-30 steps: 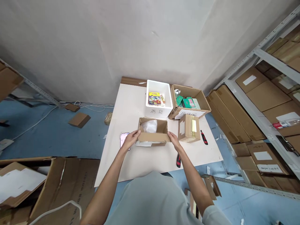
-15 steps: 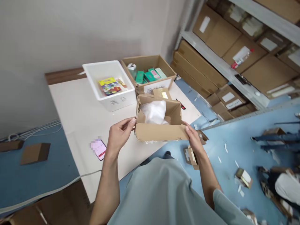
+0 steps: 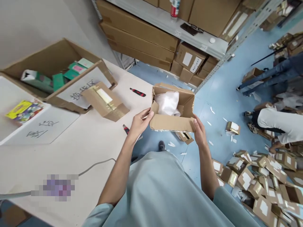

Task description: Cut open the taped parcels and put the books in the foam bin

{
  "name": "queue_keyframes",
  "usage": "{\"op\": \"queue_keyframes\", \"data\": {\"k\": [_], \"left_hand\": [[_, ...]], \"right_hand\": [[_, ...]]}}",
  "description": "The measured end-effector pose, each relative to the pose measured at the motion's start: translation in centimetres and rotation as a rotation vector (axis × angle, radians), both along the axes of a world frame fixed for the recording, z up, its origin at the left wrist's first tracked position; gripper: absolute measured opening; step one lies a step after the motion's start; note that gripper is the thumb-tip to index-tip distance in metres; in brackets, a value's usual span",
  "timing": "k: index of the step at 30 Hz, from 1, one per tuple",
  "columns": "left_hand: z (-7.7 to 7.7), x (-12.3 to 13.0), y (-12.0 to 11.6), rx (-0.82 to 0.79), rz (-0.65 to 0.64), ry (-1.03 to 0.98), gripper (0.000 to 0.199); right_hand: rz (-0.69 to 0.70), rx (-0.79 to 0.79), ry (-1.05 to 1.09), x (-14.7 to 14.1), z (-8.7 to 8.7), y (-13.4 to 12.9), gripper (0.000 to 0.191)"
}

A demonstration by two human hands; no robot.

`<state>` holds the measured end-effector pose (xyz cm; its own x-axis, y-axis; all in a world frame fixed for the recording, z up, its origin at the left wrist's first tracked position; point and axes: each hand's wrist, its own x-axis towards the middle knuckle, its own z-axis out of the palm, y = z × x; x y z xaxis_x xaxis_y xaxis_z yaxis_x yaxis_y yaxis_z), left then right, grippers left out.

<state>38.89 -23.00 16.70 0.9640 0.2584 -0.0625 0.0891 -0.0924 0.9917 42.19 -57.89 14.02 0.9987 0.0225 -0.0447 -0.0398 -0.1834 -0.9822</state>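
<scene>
An open cardboard box (image 3: 174, 123) is held in front of me, past the right edge of the table (image 3: 94, 135). My left hand (image 3: 139, 123) grips its left side, thumb on the near flap. At the right side, the fingers of my right hand (image 3: 200, 130) are closed on the box edge. Inside lies crumpled white wrapping (image 3: 168, 102); whatever it may cover is hidden. A closed, taped carton (image 3: 106, 101) sits on the table to the left. One utility knife (image 3: 138, 92) lies beyond my left hand, and another knife (image 3: 126, 128) is partly behind my wrist.
On the table's left stand a large carton (image 3: 87, 85) with green boxes and a white bin (image 3: 56, 126). A metal shelf (image 3: 163, 20) holds cartons. Discarded boxes (image 3: 246, 176) are heaped on the floor at right, near a bent-over person (image 3: 272, 121).
My view has swung right, and I have carried the open box off the table to over the floor. Both hands keep their hold on it.
</scene>
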Motion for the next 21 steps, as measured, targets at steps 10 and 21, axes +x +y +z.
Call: {"op": "queue_keyframes", "data": {"k": [10,21], "left_hand": [[-12.5,6.0,-10.7,-0.024,-0.371,0.406,0.084],[-12.9,1.0,-5.4,-0.091,-0.145,0.383,0.084]], "right_hand": [[-0.263,-0.221,0.330,1.0,-9.7,-10.5,0.100],[0.161,-0.213,0.383,3.6,-12.7,0.2,0.058]]}}
